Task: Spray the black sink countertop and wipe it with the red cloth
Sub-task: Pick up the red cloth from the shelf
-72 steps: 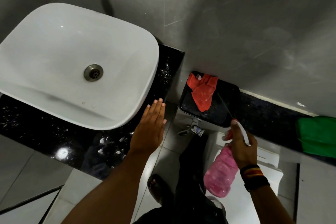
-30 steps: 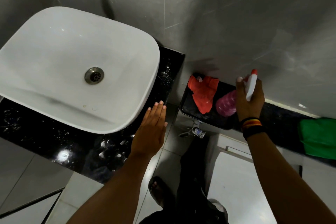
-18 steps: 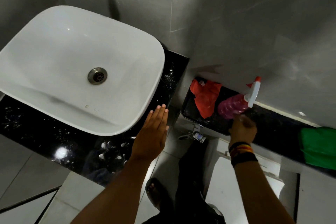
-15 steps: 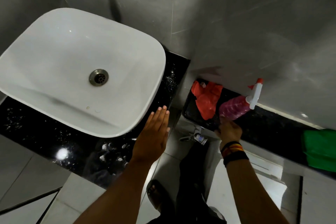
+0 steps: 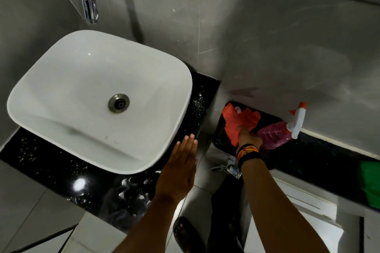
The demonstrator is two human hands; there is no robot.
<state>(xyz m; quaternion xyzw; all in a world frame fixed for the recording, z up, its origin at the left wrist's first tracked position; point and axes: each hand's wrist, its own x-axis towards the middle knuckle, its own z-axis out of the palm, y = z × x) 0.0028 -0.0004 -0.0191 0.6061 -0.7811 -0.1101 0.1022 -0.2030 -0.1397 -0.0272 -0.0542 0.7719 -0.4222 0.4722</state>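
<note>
The black sink countertop (image 5: 61, 172) carries white foam blobs along its front and right strip. On it stands a white basin (image 5: 98, 96). The red cloth (image 5: 239, 120) lies crumpled on a lower black ledge (image 5: 223, 141) to the right. My right hand (image 5: 247, 138) rests on the cloth, fingers touching it; a firm grip cannot be made out. The pink spray bottle (image 5: 275, 133) with a white and red trigger head leans on the same ledge against the wall, free of my hand. My left hand (image 5: 178, 170) hovers flat and open over the countertop's right front corner.
A chrome tap (image 5: 87, 0) hangs over the basin from the grey tiled wall. A green cloth (image 5: 370, 183) lies at the far right of the black ledge. A chrome valve (image 5: 231, 168) sits below the ledge. My sandalled foot (image 5: 185, 232) stands on the tiled floor.
My right hand set the pink spray bottle down on the ledge, let go of it, and moved left onto the red cloth. My left hand stayed put. The view tilted upward.
</note>
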